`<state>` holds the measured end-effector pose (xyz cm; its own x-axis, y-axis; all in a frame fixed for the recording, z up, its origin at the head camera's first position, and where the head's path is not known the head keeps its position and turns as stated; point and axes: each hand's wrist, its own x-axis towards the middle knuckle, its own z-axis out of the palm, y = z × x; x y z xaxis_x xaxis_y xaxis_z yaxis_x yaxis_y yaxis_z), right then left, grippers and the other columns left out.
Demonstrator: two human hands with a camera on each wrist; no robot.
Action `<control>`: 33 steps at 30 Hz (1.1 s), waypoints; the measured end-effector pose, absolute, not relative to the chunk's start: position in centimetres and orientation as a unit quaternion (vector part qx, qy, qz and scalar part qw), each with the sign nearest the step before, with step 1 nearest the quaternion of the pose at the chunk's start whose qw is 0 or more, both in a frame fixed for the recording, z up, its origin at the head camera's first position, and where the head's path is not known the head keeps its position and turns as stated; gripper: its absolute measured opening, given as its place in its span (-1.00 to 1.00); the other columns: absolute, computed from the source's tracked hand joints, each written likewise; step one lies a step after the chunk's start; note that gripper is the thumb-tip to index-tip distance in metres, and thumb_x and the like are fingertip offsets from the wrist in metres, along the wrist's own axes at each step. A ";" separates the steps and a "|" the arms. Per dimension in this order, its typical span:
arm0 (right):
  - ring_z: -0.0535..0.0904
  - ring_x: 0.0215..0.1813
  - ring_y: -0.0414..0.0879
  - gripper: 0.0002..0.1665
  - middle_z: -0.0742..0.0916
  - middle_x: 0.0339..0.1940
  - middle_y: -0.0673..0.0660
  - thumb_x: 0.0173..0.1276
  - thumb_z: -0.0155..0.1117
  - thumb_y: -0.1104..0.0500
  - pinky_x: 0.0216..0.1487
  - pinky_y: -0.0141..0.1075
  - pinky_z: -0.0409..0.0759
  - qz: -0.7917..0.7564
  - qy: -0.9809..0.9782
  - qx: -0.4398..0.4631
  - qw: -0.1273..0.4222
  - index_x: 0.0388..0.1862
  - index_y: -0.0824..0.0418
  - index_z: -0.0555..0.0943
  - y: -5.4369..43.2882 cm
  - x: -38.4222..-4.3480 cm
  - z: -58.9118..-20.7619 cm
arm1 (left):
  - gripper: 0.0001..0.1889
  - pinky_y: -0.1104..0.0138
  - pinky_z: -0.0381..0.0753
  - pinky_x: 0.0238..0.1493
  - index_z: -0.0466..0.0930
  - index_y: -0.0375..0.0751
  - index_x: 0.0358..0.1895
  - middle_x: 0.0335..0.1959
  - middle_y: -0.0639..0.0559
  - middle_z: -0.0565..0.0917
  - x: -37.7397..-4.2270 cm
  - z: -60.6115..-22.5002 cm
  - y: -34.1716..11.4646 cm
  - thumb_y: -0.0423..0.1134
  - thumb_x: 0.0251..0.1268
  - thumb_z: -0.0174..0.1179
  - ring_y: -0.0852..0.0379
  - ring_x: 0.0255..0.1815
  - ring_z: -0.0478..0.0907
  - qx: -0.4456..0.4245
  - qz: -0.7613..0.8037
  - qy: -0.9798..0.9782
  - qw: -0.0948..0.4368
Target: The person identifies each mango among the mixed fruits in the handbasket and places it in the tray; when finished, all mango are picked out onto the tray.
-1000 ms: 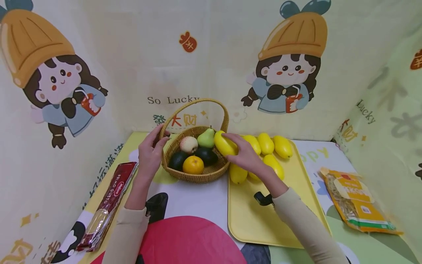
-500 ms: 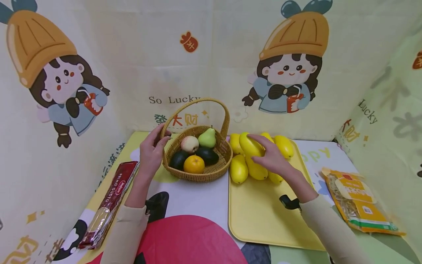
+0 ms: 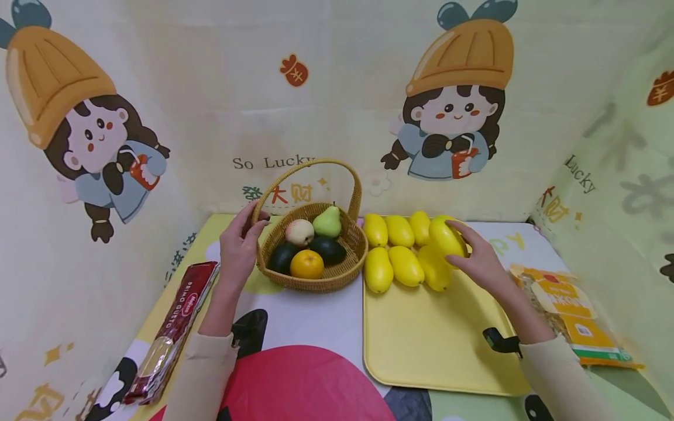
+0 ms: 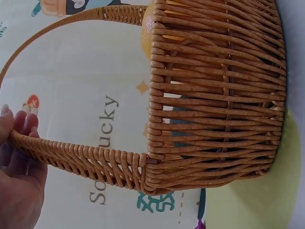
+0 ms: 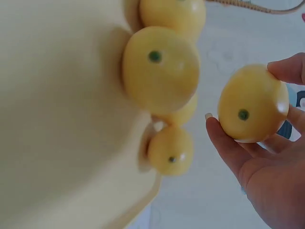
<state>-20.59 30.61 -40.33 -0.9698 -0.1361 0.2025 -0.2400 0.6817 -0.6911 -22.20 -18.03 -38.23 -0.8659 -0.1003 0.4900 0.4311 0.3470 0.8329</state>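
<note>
My left hand (image 3: 239, 242) grips the left side of the handle of a wicker basket (image 3: 316, 285); the left wrist view shows the fingers curled round the woven handle (image 4: 86, 160). Inside the basket lie a green pear (image 3: 327, 222), a pale pink peach (image 3: 299, 232), an orange (image 3: 307, 265) and two dark, avocado-like fruits (image 3: 327, 250). My right hand (image 3: 481, 257) holds a yellow mango (image 3: 444, 235) between thumb and fingers, raised above the far right part of a yellow tray (image 3: 432, 345). Several more mangoes (image 3: 405, 266) lie in two rows on the tray's far half.
A red pack of spaghetti (image 3: 176, 327) lies left of my left forearm. To the right of the tray is an orange and clear food packet (image 3: 581, 327), partly behind my right forearm. A printed cloth wall (image 3: 337, 105) rises behind the basket and tray.
My right hand has carried the mango from the basket's right rim rightward across the tray to its far right. My left hand has stayed on the basket handle.
</note>
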 end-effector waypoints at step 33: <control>0.23 0.43 0.46 -0.23 0.37 0.41 0.53 0.40 0.27 0.04 0.37 0.35 0.24 0.304 -0.949 0.057 0.063 0.44 0.40 0.29 32.9 -18.0 -45.3 | -0.55 0.58 0.51 0.25 0.40 0.35 0.38 0.07 0.01 0.63 -22.1 -38.0 -18.9 -0.16 0.50 0.07 0.24 0.12 0.55 -0.092 -0.571 -0.779 0.240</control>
